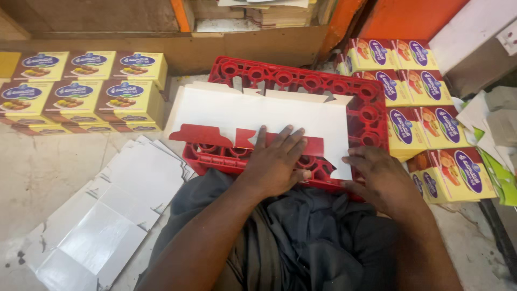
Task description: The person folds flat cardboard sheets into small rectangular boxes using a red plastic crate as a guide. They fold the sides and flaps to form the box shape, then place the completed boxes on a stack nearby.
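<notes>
Flat, carton blank (258,110) under left fingers (280,141) (spread)

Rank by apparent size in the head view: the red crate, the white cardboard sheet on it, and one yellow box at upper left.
1. Red crate, though partly covered.
2. White cardboard sheet, nearly as wide.
3. Yellow box, clearly smallest, though farther from the camera.

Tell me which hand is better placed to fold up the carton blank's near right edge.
The right hand, probably. It already rests at the near right corner of the white carton blank on the red crate, while the left hand lies flat on the blank's red flap, pinning it.
</notes>
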